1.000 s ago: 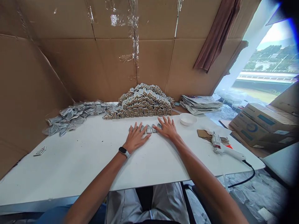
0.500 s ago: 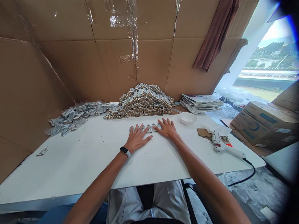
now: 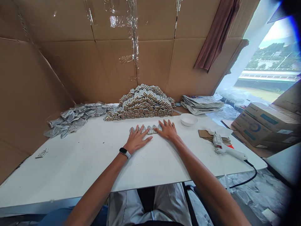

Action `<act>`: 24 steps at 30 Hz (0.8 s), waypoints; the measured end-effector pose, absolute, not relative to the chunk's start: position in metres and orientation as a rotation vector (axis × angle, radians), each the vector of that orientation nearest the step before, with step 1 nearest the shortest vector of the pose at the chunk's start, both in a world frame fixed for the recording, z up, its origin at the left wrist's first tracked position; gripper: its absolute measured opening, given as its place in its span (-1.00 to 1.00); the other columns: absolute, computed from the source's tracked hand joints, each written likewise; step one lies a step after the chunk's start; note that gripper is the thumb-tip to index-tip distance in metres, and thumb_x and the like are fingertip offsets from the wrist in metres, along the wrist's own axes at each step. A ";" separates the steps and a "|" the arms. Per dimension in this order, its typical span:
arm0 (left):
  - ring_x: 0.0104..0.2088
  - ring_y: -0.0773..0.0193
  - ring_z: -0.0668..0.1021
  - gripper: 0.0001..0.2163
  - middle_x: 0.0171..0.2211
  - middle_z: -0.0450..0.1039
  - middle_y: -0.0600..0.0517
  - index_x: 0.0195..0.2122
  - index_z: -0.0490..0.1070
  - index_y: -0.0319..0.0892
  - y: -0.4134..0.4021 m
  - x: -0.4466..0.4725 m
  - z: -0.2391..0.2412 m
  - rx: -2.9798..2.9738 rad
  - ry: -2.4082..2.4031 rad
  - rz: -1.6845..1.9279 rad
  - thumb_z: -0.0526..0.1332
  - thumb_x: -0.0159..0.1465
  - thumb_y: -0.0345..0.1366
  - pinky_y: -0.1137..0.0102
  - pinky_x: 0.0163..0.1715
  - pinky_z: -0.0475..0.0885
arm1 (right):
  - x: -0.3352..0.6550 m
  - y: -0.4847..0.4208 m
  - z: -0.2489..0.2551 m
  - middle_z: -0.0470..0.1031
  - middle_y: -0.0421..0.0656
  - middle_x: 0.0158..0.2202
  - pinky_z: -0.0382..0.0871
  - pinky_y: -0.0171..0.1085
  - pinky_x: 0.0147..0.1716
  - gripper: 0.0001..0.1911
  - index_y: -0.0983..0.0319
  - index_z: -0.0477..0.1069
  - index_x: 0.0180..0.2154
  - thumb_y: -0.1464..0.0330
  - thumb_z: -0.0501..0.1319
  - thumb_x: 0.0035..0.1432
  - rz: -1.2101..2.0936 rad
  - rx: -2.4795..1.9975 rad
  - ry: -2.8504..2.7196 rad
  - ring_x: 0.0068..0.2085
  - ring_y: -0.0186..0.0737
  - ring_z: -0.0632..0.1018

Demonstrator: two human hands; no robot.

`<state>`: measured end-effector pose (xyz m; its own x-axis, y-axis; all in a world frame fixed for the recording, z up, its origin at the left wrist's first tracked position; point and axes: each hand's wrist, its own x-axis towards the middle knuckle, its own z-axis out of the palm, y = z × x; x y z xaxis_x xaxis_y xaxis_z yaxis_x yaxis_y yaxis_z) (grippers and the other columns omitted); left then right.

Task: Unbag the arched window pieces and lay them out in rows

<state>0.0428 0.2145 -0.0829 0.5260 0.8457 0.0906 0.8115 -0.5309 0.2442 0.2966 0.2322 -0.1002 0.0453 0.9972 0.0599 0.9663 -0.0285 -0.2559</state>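
Note:
A short row of small arched pieces (image 3: 150,129), grey and white, lies across the white table in front of me. Over its left end my left hand (image 3: 136,139) rests flat with the fingers spread. My right hand (image 3: 168,129) covers the right end, fingers also apart. Both hands touch the row and partly hide it, so only the middle pieces show fully. Behind them rises a large heap of similar pieces (image 3: 145,102), stacked against the cardboard.
Left of the heap lie pieces in clear plastic bags (image 3: 80,114); one loose piece (image 3: 41,153) sits at far left. To the right are a white bowl (image 3: 189,119), folded newspapers (image 3: 202,104), cardboard scraps (image 3: 203,134), a corded glue gun (image 3: 219,144) and a carton (image 3: 261,125).
Almost nothing differs. Both hands stay flat on the row; the left hand has shifted very slightly left, along with a small shift of the whole view.

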 end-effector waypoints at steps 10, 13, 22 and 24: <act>0.58 -0.22 -0.10 -0.27 0.60 -0.09 0.06 0.55 0.08 0.27 0.216 0.041 -0.084 2.602 1.407 0.309 -0.09 0.43 0.39 -0.26 0.49 -0.27 | 0.295 0.231 -0.099 -0.06 0.03 0.60 -0.28 0.27 0.48 0.02 0.08 0.03 0.57 -0.37 -0.13 0.35 0.195 -2.112 -2.010 0.58 0.33 -0.11; 0.58 -0.23 -0.10 -0.26 0.60 -0.09 0.05 0.55 0.08 0.26 0.217 0.041 -0.084 2.604 1.405 0.311 -0.09 0.43 0.39 -0.27 0.49 -0.27 | 0.294 0.231 -0.099 -0.05 0.03 0.60 -0.28 0.27 0.48 0.01 0.08 0.04 0.56 -0.37 -0.13 0.36 0.195 -2.116 -2.007 0.57 0.34 -0.10; 0.59 -0.21 -0.12 -0.27 0.60 -0.11 0.07 0.56 0.07 0.27 0.217 0.040 -0.086 2.596 1.403 0.309 -0.08 0.43 0.38 -0.27 0.49 -0.28 | 0.294 0.230 -0.099 -0.04 0.04 0.60 -0.28 0.26 0.48 0.01 0.08 0.05 0.56 -0.37 -0.14 0.36 0.198 -2.117 -1.998 0.58 0.33 -0.11; 0.59 -0.22 -0.12 -0.27 0.60 -0.10 0.07 0.55 0.08 0.27 0.216 0.041 -0.085 2.591 1.405 0.313 -0.08 0.43 0.39 -0.27 0.49 -0.28 | 0.294 0.231 -0.099 -0.04 0.03 0.60 -0.28 0.26 0.48 0.02 0.08 0.05 0.56 -0.38 -0.14 0.35 0.200 -2.119 -1.998 0.58 0.33 -0.10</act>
